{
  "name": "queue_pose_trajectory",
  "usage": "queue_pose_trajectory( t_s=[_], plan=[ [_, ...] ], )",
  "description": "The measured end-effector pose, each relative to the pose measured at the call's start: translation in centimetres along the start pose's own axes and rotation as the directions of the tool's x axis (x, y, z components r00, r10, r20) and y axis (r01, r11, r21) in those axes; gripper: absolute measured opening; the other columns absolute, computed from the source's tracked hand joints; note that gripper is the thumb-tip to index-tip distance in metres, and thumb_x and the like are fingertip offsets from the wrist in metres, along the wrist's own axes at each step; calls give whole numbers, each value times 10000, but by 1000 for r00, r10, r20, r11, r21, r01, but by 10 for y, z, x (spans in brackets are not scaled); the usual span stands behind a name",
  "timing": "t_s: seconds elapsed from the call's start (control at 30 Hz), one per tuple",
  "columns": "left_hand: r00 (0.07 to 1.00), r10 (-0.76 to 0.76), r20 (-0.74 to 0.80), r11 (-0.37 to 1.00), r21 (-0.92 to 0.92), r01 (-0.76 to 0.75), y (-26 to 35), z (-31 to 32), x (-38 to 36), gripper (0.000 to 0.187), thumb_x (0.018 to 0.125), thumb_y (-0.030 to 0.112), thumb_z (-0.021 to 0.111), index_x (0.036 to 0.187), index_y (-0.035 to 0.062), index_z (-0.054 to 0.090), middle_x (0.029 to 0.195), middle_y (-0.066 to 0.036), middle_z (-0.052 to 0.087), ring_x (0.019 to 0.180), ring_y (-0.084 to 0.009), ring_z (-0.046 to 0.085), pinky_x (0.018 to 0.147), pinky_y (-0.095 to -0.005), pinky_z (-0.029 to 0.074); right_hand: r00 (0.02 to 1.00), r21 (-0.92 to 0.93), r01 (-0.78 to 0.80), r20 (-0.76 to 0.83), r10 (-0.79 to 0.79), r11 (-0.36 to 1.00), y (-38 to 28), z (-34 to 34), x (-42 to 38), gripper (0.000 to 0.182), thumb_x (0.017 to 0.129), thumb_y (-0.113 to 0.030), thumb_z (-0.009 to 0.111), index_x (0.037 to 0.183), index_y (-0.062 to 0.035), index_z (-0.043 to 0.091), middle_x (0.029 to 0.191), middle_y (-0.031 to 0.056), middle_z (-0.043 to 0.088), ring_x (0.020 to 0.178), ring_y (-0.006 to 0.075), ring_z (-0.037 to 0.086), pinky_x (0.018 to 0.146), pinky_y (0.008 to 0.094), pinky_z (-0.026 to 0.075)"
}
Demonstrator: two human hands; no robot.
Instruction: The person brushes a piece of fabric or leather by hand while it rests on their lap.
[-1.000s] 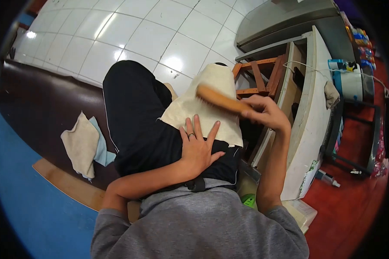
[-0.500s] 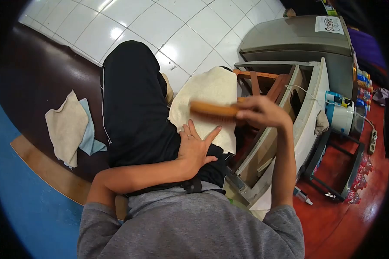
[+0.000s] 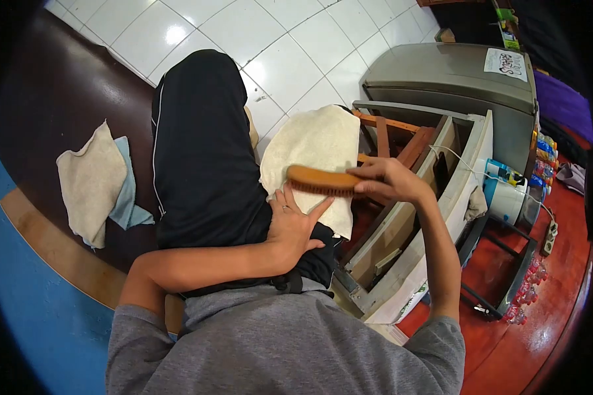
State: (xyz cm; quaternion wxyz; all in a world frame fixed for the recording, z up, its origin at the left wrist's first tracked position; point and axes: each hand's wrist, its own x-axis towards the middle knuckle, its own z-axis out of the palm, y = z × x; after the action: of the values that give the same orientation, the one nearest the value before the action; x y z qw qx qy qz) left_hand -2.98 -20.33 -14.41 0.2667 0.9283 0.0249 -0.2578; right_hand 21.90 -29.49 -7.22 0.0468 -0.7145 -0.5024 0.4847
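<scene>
A cream piece of cloth lies spread over my right thigh. With fingers wrapped round one end, my right hand holds a wooden brush, its dark bristles facing down on the cloth. Flat on the cloth's near edge, my left hand has its fingers spread, a ring on one of them. Its fingertips are right by the brush's bristles. My black trousers show under and beside the cloth.
A beige cloth and a light blue cloth lie on the dark brown seat at left. To the right stand a wooden frame, a grey fridge, a white bucket and a power strip.
The brush was blurred by motion and is now sharp, a little lower against the cloth. My left hand stays pressed in about the same place. The whole view has shifted slightly.
</scene>
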Motion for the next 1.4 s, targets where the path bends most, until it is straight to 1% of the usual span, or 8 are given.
queue_pose_trajectory(
  t_s=[0.2, 0.4, 0.7, 0.8, 0.9, 1.1, 1.33, 1.4],
  plan=[
    [989, 27, -143, 1000, 8, -26, -2, 6, -3, 958, 784, 736, 610, 1564, 523, 95, 1378, -491, 387, 1253, -554, 485, 1007, -527, 419, 731, -232, -503, -628, 267, 832, 21, 2, -7, 382, 936, -266, 674, 1170, 35, 656, 1018, 241, 636, 914, 383, 646, 821, 421, 516],
    [995, 16, -94, 1000, 6, -16, -1, 5, -1, 918, 793, 730, 604, 1539, 578, 90, 1389, -489, 376, 1255, -544, 483, 1006, -530, 414, 985, 146, -150, 113, 134, 978, -10, 11, -26, 431, 952, -347, 655, 1225, -26, 565, 992, 168, 635, 922, 299, 651, 812, 409, 512],
    [984, 20, -175, 1000, 17, -18, -4, 6, -1, 922, 783, 728, 618, 1538, 576, 110, 1368, -499, 387, 1213, -540, 506, 998, -519, 432, 769, 1, -557, -378, 516, 831, 15, -15, -27, 401, 1018, -308, 552, 1348, -80, 553, 998, 222, 712, 892, 351, 712, 788, 400, 534],
    [987, 31, -161, 997, 75, -19, -8, -4, -2, 1079, 757, 741, 639, 1613, 339, 120, 1330, -420, 464, 1168, -461, 535, 989, -449, 454, 957, -87, -103, -280, 75, 991, 9, 8, -20, 435, 1030, -329, 536, 1396, -94, 545, 1033, 226, 711, 918, 324, 703, 826, 386, 524],
    [999, -5, -53, 999, 44, 7, -15, -9, 5, 1264, 718, 793, 633, 1454, -180, 304, 1265, -267, 494, 1198, -330, 508, 992, -339, 462, 970, -67, -217, 93, 223, 974, -28, 0, 3, 478, 1012, -413, 544, 1417, -161, 557, 1103, 222, 693, 952, 370, 680, 863, 390, 517],
    [999, -42, 18, 996, 77, 41, -14, -13, 7, 1219, 724, 826, 584, 1446, -137, 391, 1333, -302, 463, 1250, -385, 463, 1066, -391, 394, 700, -335, -682, -555, 448, 650, 8, -24, 23, 437, 968, -399, 595, 1368, -223, 602, 982, 206, 709, 936, 405, 675, 806, 456, 533],
    [992, -112, 55, 990, 89, 107, -25, -28, -3, 1142, 752, 873, 475, 1564, 85, 323, 1528, -420, 246, 1442, -554, 216, 1168, -583, 144, 961, -122, -207, 160, 225, 971, -29, -14, 19, 451, 973, -391, 605, 1372, -182, 604, 1002, 227, 701, 962, 379, 684, 842, 441, 508],
    [991, -132, -39, 987, 88, 135, -26, -16, -8, 1126, 756, 880, 452, 1602, 171, 233, 1489, -457, 271, 1413, -572, 272, 1166, -601, 137, 933, -172, -360, -76, 352, 917, -19, -5, 21, 422, 961, -440, 597, 1331, -241, 636, 981, 238, 690, 932, 395, 672, 811, 458, 511]
  ],
)
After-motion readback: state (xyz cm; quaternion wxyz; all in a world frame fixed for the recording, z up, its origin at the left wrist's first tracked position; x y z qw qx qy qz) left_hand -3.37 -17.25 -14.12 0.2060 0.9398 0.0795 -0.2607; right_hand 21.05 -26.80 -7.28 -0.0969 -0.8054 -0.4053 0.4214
